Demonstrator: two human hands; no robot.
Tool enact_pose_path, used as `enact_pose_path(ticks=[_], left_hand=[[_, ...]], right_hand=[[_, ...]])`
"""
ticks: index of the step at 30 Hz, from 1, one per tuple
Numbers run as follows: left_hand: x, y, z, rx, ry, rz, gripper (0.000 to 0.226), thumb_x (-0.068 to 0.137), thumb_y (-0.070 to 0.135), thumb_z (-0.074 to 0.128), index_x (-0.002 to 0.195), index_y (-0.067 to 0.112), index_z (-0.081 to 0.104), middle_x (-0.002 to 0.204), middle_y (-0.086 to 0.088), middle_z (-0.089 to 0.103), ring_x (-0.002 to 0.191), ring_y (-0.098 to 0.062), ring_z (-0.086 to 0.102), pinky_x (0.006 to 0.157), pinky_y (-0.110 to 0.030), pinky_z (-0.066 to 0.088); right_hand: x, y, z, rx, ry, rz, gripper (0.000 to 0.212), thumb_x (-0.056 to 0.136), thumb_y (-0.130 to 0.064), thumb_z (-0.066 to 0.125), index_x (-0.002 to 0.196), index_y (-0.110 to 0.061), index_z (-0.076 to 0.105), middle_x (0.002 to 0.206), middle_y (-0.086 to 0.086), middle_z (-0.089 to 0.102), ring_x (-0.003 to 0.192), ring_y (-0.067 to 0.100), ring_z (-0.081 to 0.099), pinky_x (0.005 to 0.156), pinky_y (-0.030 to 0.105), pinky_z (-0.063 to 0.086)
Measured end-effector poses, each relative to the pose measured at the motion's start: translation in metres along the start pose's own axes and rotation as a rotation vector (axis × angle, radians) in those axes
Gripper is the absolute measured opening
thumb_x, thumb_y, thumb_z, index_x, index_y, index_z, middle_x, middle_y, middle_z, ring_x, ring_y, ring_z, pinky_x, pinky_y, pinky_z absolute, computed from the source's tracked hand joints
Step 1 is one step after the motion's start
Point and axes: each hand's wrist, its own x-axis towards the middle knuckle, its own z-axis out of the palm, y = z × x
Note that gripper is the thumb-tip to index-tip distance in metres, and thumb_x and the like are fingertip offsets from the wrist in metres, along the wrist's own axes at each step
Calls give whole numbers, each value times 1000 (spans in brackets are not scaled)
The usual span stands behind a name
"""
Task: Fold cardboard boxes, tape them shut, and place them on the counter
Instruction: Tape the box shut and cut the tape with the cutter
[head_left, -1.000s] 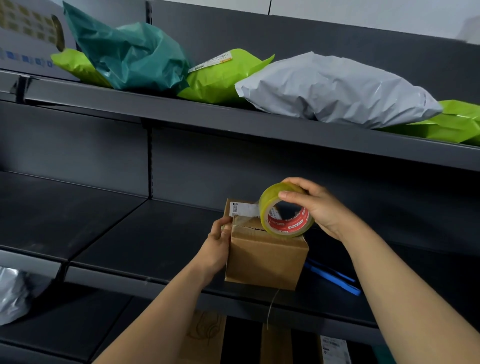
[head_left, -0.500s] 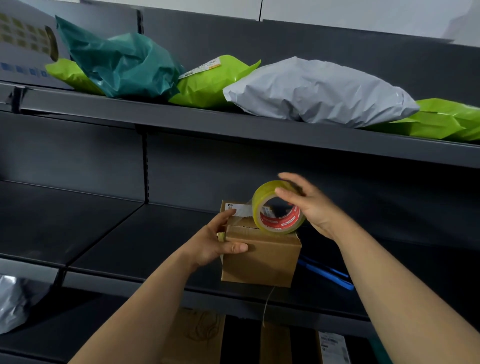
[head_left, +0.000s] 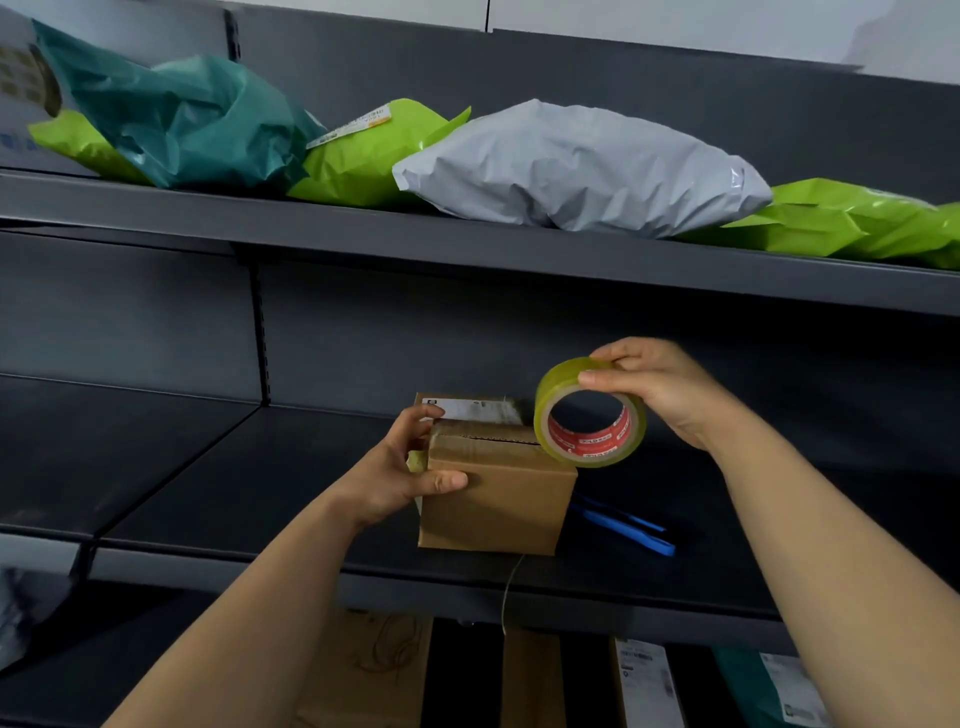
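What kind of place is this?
Probably a parcel packing or stock room: dark metal shelves hold stuffed mailer bags, and the right hand holds a tape roll at a cardboard box.

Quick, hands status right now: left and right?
Left hand: grips the cardboard box at its left end.
Right hand: holds the tape roll by the box's right top corner.

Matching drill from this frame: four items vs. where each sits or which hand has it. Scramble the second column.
1. tape roll
2. cardboard box
3. grey mailer
4. blue tool

A. on the upper shelf
B. gripped by the right hand
C. lying on the middle shelf, right of the cardboard box
D. held at its left corner by the left hand

Pairs: 1-B, 2-D, 3-A, 4-C
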Motion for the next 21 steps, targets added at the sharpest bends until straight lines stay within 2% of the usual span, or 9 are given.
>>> enact_pose_path(ticks=[4, 8, 11, 14, 21], left_hand=[[2, 1, 3, 8, 10, 16, 97, 47, 60, 88, 129, 51, 37, 143, 3, 40, 129, -18, 43, 104, -41, 45], [2, 4, 5, 5, 0, 20, 98, 45, 61, 88, 129, 49, 37, 141, 4, 41, 128, -19, 43, 104, -43, 46], [1, 3, 4, -7, 1, 30, 97, 48, 57, 88, 130, 44, 38, 137, 4, 46, 124, -17, 47, 98, -36, 49], [-3, -1, 4, -16, -4, 35, 92, 53, 50, 86, 131, 40, 38, 136, 4, 48, 120, -12, 50, 84, -21, 52], [-6, -2, 5, -61, 14, 22, 100, 46, 58, 88, 130, 37, 39, 135, 5, 51, 120, -10, 51, 84, -22, 53]], right_hand=[[-3, -3, -11, -43, -9, 6, 41, 71, -19, 82, 107, -9, 66, 100, 11, 73, 97, 22, 69, 88, 27, 50], [-3, -5, -15, -110, -25, -9, 37, 70, -20, 83, 101, -8, 66, 95, 12, 74, 95, 24, 70, 86, 29, 51], [1, -6, -18, -195, -28, -28, 33, 66, -21, 86, 90, -10, 68, 92, 16, 73, 89, 28, 69, 89, 39, 52], [4, 1, -23, -303, -76, 9, 30, 62, -19, 89, 86, -18, 70, 92, 10, 73, 90, 24, 68, 92, 38, 50], [3, 34, -22, -265, -144, 111, 34, 69, -24, 85, 99, -22, 71, 101, 4, 72, 98, 17, 66, 85, 25, 48]])
